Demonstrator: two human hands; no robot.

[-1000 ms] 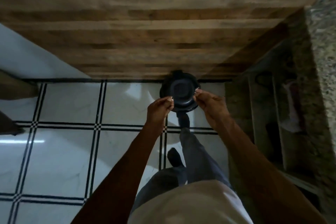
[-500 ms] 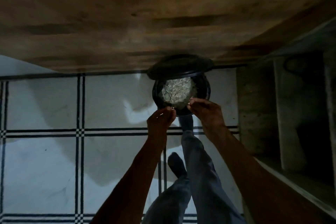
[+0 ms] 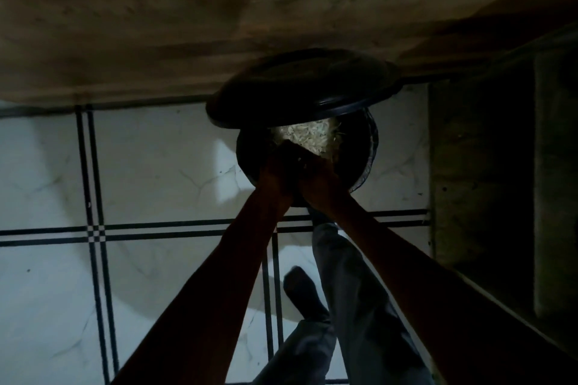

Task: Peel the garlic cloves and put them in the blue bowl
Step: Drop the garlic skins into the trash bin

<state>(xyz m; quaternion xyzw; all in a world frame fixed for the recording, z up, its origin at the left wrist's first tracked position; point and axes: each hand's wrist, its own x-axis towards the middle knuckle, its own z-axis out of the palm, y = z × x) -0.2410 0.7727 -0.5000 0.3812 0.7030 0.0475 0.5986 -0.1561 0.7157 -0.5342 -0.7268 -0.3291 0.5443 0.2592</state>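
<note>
I see the raised black lid [image 3: 305, 87] covering the far half of the bin [image 3: 364, 159], so only the near part of its mouth is free. Both my hands fill this gap. The wooden table [image 3: 156, 25] hangs above, the dark cabinet [image 3: 481, 166] stands right, and the tiled floor [image 3: 140, 166] on the left is free.

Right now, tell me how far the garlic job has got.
Done: the bin on the floor is open, its lid tipped up, with a pale heap of what looks like peels inside. In hand: the left hand and right hand are together over the bin's mouth; it is too dark to tell what they hold. Left: no cloves or blue bowl are in view, so that part cannot be judged.
</note>
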